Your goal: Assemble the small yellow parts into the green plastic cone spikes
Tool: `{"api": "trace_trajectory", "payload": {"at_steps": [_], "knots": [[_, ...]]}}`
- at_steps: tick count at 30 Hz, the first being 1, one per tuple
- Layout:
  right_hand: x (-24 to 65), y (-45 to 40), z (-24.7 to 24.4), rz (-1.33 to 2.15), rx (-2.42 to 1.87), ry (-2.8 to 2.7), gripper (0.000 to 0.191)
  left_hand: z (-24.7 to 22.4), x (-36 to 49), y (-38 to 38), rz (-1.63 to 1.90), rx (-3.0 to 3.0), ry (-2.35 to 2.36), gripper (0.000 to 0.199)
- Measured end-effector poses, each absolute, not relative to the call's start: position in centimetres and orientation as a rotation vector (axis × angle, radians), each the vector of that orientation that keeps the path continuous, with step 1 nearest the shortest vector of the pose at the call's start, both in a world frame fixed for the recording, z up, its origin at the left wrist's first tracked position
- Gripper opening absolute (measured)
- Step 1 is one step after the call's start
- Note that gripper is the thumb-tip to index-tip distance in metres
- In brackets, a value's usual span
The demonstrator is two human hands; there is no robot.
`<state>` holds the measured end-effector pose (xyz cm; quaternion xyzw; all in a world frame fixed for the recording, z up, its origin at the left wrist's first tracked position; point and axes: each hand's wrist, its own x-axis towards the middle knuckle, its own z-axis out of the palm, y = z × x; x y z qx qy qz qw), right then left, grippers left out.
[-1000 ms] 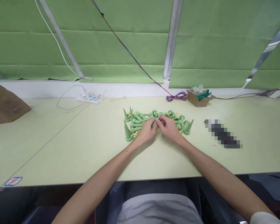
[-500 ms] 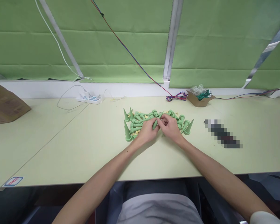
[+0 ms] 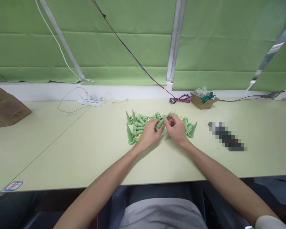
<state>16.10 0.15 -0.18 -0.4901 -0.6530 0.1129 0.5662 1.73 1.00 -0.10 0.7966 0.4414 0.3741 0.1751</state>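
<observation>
A green plastic cone-shaped spike is held between my two hands over the middle of a pile, its narrow end slanting up to the right. My left hand is closed around its wide end. My right hand pinches close to it with thumb and fingers; its fingertips partly cover the spike. Under and around both hands lie many similar green spikes and small yellow pieces. Several spikes stand upright on their caps, among them one at the left and one at the right.
A small cardboard box with clear plastic and green material stands at the back, beside a coiled red-and-blue cable. A white power strip lies at back left. A brown cardboard piece is far left. A blurred-out dark object lies right.
The held spike has tilted and shifted slightly up and right. My right hand has moved a little right, and a spike tip now shows below it. My left hand has stayed nearly in place.
</observation>
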Motion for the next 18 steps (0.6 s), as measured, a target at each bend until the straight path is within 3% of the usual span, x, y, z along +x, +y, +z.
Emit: {"api": "trace_trajectory", "payload": {"at_steps": [5, 18], "knots": [[16.11, 0.10, -0.25, 0.218, -1.146, -1.570, 0.023, -0.29, 1.47, 0.89, 1.100, 2.215, 1.252, 0.029], [15.97, -0.19, -0.19, 0.218, -1.133, -1.637, 0.023, 0.13, 0.70, 1.51, 1.164, 2.339, 1.369, 0.018]]}}
